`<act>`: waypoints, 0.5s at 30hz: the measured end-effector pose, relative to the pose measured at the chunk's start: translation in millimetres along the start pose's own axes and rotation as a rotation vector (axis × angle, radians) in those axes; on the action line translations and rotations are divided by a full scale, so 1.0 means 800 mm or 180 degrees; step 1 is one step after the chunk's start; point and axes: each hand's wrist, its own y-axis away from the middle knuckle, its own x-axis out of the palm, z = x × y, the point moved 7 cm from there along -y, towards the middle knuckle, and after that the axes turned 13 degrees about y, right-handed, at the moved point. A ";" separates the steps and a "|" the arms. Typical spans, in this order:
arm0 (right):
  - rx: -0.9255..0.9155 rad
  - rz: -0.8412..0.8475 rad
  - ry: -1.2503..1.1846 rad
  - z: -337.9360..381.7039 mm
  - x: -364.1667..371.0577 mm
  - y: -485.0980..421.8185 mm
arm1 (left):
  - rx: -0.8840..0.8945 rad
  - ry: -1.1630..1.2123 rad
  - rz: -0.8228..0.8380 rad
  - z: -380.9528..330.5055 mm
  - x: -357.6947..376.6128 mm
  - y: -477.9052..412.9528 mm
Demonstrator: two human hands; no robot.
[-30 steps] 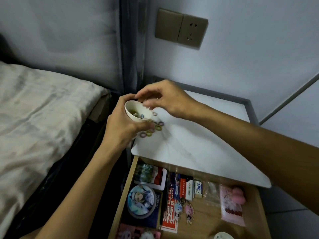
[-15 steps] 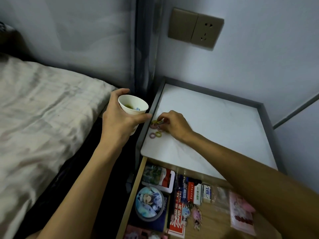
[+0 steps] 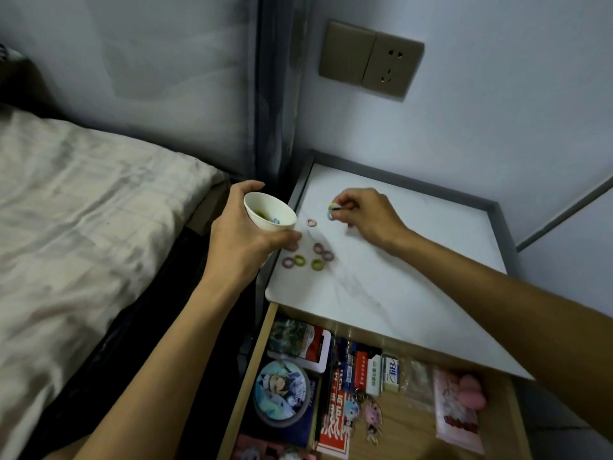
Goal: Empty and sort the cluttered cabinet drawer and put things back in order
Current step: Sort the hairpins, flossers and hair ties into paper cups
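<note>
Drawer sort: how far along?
Early. Done: a few small rings lie loose on the cabinet top. In hand: left hand holds a paper cup with a few rings inside; right hand pinches more rings. Left: the open drawer holds cards, a round badge, boxes and keychains.

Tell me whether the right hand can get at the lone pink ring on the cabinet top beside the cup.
Probably yes. The pink ring lies on bare cabinet top just beside the right hand, nothing between, though it pinches other rings.
</note>
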 end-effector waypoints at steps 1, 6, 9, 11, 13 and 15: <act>-0.0131 -0.0007 -0.0086 0.015 -0.014 0.000 | -0.0007 -0.0035 0.0039 0.001 0.004 0.002; -0.1169 0.0652 0.0079 0.116 -0.024 0.019 | -0.0012 -0.0033 0.0324 -0.004 0.028 0.011; -0.1601 0.0904 0.0802 0.143 -0.007 0.038 | 0.0041 0.0037 0.0432 -0.006 0.033 0.012; -0.1549 0.0748 0.0536 0.144 -0.014 0.036 | 0.0064 0.0077 0.0355 -0.006 0.027 0.010; -0.1288 0.0484 -0.0136 0.132 -0.029 0.021 | 0.0093 0.0052 0.0208 -0.007 0.018 0.007; -0.0989 0.0275 -0.0527 0.109 -0.032 0.002 | 0.0074 0.0059 0.0102 -0.007 0.012 0.004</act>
